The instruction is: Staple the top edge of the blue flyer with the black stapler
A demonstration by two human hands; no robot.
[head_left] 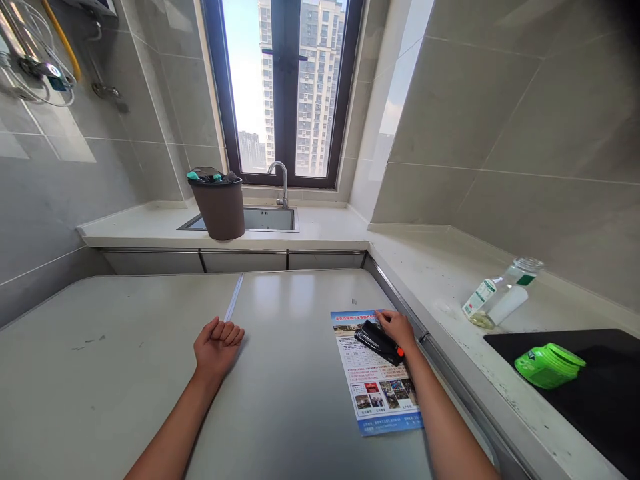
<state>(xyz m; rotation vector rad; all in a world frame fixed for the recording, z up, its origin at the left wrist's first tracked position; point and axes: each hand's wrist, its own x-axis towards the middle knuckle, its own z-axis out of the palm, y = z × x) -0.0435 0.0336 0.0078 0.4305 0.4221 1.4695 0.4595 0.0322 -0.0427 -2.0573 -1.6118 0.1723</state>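
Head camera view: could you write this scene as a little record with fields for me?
Left hand: in a fist, apart from the flyer
Right hand: at the flyer's top right, beside the stapler
Stapler: black, lying on the flyer
Surface: gray table
Bin: brown, partly hiding the sink
Green container: on the black panel, far right

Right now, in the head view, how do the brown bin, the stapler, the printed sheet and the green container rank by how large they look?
1. Printed sheet, partly covered
2. Brown bin
3. Green container
4. Stapler

This is picture size only; nearness may change the true order.
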